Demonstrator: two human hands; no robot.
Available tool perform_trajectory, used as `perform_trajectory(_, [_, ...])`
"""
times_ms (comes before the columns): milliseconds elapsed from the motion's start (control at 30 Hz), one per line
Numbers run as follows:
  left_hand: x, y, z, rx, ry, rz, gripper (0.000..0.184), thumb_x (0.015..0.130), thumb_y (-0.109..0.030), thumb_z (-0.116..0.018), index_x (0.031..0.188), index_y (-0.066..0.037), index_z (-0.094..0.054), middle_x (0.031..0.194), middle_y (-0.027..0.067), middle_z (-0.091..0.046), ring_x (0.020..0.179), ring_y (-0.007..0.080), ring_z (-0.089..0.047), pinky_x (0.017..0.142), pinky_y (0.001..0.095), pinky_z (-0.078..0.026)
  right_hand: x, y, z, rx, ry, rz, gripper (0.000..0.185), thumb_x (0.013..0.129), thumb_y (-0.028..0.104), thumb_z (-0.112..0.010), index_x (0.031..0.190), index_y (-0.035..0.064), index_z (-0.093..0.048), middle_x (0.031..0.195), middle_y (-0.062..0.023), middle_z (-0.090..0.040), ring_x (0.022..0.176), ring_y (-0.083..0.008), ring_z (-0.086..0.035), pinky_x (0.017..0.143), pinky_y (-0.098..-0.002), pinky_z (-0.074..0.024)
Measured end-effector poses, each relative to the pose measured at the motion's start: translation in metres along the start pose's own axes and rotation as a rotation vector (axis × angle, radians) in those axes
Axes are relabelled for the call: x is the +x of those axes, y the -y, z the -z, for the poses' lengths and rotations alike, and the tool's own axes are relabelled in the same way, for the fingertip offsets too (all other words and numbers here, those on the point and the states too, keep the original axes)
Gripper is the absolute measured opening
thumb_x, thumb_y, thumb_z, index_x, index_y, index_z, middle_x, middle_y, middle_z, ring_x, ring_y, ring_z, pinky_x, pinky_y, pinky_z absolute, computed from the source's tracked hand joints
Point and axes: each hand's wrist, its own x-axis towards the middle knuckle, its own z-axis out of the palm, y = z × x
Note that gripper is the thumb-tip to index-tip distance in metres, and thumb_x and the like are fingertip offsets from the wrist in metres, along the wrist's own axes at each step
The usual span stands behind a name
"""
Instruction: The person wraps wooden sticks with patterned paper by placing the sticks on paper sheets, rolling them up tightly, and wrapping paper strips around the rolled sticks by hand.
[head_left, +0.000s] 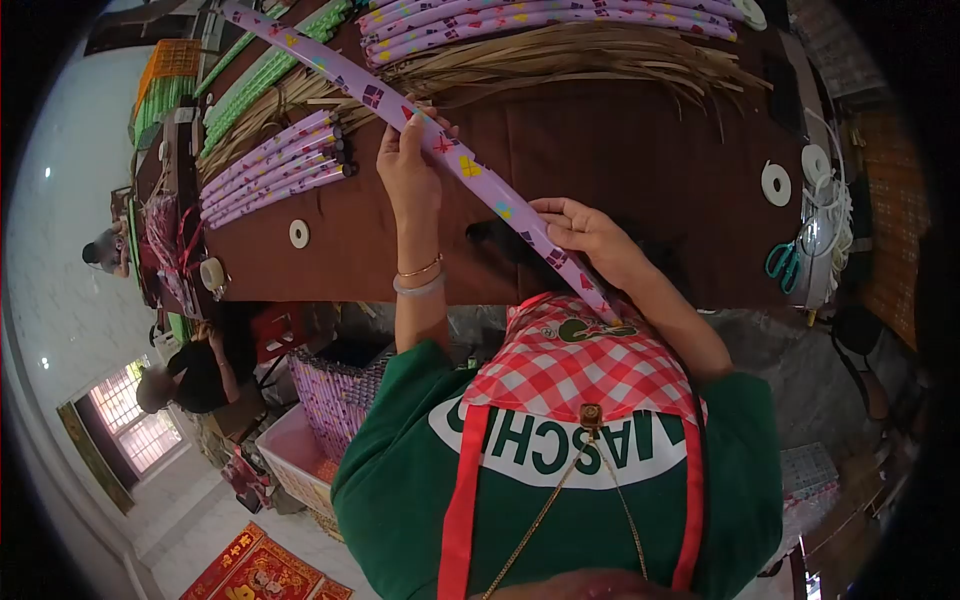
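A long, thin purple tube (465, 165) with printed coloured shapes runs diagonally from the top left down to my apron. My left hand (412, 165) is closed round its middle, thumb on top and fingers behind. Lower down, my right hand (592, 238) grips the same tube near its lower end, fingers on the upper side. That end lies against the red checked apron (560, 350). Beneath the tube is the brown table cover (600, 150). Part of my right fingers is hidden behind the tube.
Similar purple tubes (275, 170), green tubes (275, 75) and long dry brown strips (560, 65) lie across the table. White tape rolls (776, 184) and teal-handled scissors (785, 265) are at the right. Another person (195, 370) works at the left, beside a pink bin (290, 445).
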Motion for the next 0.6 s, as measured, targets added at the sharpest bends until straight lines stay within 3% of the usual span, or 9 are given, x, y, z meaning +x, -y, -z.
perform_trajectory(133, [0.002, -0.001, 0.002, 0.022, 0.002, -0.028, 0.019, 0.086, -0.01, -0.052, 0.101, 0.001, -0.05, 0.087, 0.008, -0.058, 0.071, 0.0159, -0.057, 0.069, 0.0336, -0.052, 0.001, 0.004, -0.004, -0.043, -0.079, 0.008, 0.048, 0.086, 0.015, -0.056, 0.127, -0.0012, -0.036, 0.105, -0.0078, -0.058, 0.092, -0.0081, -0.055, 0.081, -0.0204, -0.0418])
perform_trajectory(200, [0.003, 0.001, 0.004, 0.034, 0.025, -0.028, 0.021, 0.087, -0.01, -0.052, 0.103, 0.002, -0.05, 0.088, 0.0084, -0.058, 0.072, 0.0161, -0.057, 0.069, 0.0334, -0.052, 0.007, 0.0, -0.015, -0.327, -0.168, 0.213, 0.054, 0.085, 0.02, -0.058, 0.129, -0.0016, -0.034, 0.111, -0.0109, -0.056, 0.096, -0.0114, -0.055, 0.083, -0.0225, -0.0426])
perform_trajectory(233, [0.003, 0.001, 0.003, 0.034, 0.03, -0.027, 0.021, 0.087, -0.01, -0.052, 0.103, 0.002, -0.05, 0.088, 0.0084, -0.058, 0.072, 0.0161, -0.057, 0.069, 0.0334, -0.052, 0.007, 0.005, -0.021, -0.683, -0.246, 0.246, 0.061, 0.083, 0.025, -0.061, 0.131, -0.0013, -0.032, 0.111, -0.0142, -0.057, 0.097, -0.0126, -0.056, 0.082, -0.0233, -0.0432])
perform_trajectory(267, [0.003, 0.001, 0.001, 0.038, 0.022, -0.026, 0.021, 0.087, -0.01, -0.052, 0.104, 0.002, -0.049, 0.088, 0.0085, -0.058, 0.072, 0.0159, -0.057, 0.069, 0.033, -0.052, 0.009, 0.01, -0.026, -0.682, -0.25, 0.249, 0.061, 0.083, 0.025, -0.061, 0.131, -0.0013, -0.032, 0.111, -0.0142, -0.057, 0.097, -0.0126, -0.056, 0.082, -0.0233, -0.0432])
perform_trajectory(333, [0.001, 0.0, -0.002, 0.044, 0.016, -0.026, 0.022, 0.087, -0.01, -0.051, 0.105, 0.002, -0.049, 0.088, 0.0085, -0.059, 0.072, 0.0158, -0.057, 0.068, 0.0327, -0.052, 0.014, 0.015, -0.034, -0.949, -0.34, 0.278, 0.071, 0.076, 0.045, -0.063, 0.126, 0.0001, -0.04, 0.103, -0.018, -0.061, 0.094, -0.0293, -0.06, 0.08, -0.0325, -0.0457])
perform_trajectory(433, [0.0, -0.004, -0.005, 0.035, 0.017, -0.037, 0.023, 0.087, -0.01, -0.051, 0.107, 0.002, -0.049, 0.088, 0.0084, -0.059, 0.072, 0.0158, -0.057, 0.068, 0.0322, -0.052, 0.022, 0.011, -0.032, -0.93, -0.303, 0.283, 0.061, 0.078, 0.044, -0.061, 0.119, 0.0005, -0.049, 0.1, -0.0179, -0.062, 0.091, -0.0318, -0.06, 0.078, -0.0345, -0.046])
perform_trajectory(533, [-0.002, -0.005, -0.004, 0.05, -0.012, -0.018, 0.024, 0.087, -0.01, -0.051, 0.107, 0.002, -0.049, 0.088, 0.0085, -0.059, 0.072, 0.0156, -0.057, 0.068, 0.0317, -0.051, 0.021, 0.014, -0.035, -0.881, -0.279, 0.115, 0.05, 0.082, 0.041, -0.057, 0.112, 0.0011, -0.055, 0.093, -0.0162, -0.063, 0.084, -0.0242, -0.062, 0.073, -0.0326, -0.0463])
perform_trajectory(600, [-0.001, -0.002, -0.003, 0.044, 0.006, -0.037, 0.024, 0.087, -0.01, -0.051, 0.107, 0.002, -0.049, 0.088, 0.0085, -0.059, 0.071, 0.0154, -0.057, 0.068, 0.0316, -0.051, 0.019, 0.011, -0.031, -0.768, -0.25, 0.116, 0.046, 0.084, 0.038, -0.055, 0.112, 0.0012, -0.056, 0.088, -0.0144, -0.063, 0.08, -0.0191, -0.061, 0.071, -0.0304, -0.0461])
